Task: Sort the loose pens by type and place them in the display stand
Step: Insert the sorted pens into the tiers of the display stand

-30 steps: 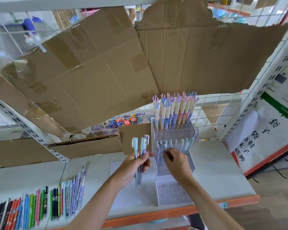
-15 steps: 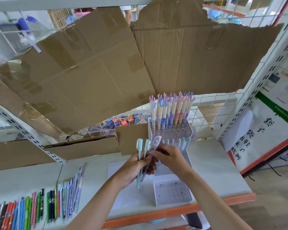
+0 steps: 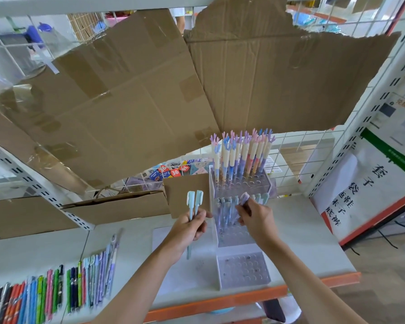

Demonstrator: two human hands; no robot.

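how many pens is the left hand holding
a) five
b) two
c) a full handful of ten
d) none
b: the left hand grips two light blue pens upright, their caps side by side above the fingers, next to the clear stand.

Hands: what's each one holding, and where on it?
Left hand grips two light-blue pens mid-barrel; right hand pinches a lilac pen below its cap.
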